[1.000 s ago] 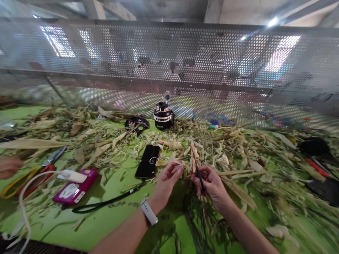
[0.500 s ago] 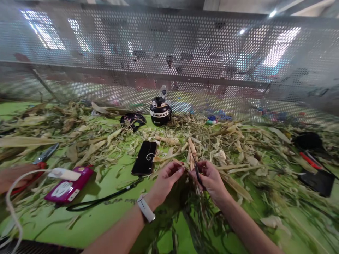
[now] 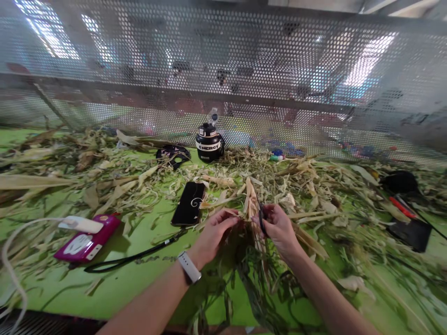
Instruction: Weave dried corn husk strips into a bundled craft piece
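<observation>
My left hand (image 3: 218, 231), with a pale watch band (image 3: 189, 268) on its wrist, pinches a strip of dried corn husk at the edge of a husk bundle (image 3: 250, 200). Dark scissors (image 3: 261, 217) sit in my right hand (image 3: 279, 229), their blades pointing away beside the bundle. The fingers of both hands are close together around it. Below the hands, long dark green leaf strands (image 3: 249, 284) hang toward the front of the table. A black phone (image 3: 188, 203) with a wrist strap lies left of my left hand.
Husk scraps (image 3: 115, 184) cover much of the green table (image 3: 129, 288). A black ENERGY bottle (image 3: 208, 145) stands at the back before a perforated metal screen (image 3: 244, 56). On the left lies a magenta device (image 3: 89, 239) with a white cable (image 3: 10, 265); a red-handled tool (image 3: 402, 207) is at right.
Another person's hand with red-handled scissors has left the view on the left. The view has shifted slightly. My hands stay at the husk bundle, and the scissors have moved only a little.
</observation>
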Tool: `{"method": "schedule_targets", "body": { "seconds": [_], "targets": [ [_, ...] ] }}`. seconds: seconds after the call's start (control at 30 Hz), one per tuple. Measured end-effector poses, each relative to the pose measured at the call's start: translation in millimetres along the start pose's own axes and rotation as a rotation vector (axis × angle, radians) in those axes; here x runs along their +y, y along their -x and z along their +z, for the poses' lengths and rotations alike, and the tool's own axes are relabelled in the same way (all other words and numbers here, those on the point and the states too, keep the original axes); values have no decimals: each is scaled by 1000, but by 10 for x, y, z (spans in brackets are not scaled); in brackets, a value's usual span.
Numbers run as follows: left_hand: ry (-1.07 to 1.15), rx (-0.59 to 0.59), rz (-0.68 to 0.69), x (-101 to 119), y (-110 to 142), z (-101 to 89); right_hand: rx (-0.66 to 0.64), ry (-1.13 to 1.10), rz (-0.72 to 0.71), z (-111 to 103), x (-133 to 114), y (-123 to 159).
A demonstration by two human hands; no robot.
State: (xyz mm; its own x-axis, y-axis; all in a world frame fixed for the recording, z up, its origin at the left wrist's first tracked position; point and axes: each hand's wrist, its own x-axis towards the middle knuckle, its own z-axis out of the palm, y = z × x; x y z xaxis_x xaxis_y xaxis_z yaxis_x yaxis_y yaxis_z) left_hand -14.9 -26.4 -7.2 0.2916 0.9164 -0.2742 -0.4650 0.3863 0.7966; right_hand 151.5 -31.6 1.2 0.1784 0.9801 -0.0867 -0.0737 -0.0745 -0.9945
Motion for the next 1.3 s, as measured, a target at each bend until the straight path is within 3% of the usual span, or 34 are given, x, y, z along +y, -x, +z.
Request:
{"method": "schedule_targets", "body": {
  "seconds": [0.13,0.27,0.63,0.9,1.3],
  "targets": [
    [73,33,-17,18,-9,7,34,-18,-16,0,-39,3],
    [188,124,189,27,-59,5,36,-17,-62,-11,-89,11],
    [256,191,453,83,-202,-100,-508,190,199,-50,-112,143],
    [270,121,374,78,-146,-37,-526,206,205,-35,-62,142],
    [261,132,304,80,-119,-27,-491,171,170,-6,-122,153]
  ]
}}
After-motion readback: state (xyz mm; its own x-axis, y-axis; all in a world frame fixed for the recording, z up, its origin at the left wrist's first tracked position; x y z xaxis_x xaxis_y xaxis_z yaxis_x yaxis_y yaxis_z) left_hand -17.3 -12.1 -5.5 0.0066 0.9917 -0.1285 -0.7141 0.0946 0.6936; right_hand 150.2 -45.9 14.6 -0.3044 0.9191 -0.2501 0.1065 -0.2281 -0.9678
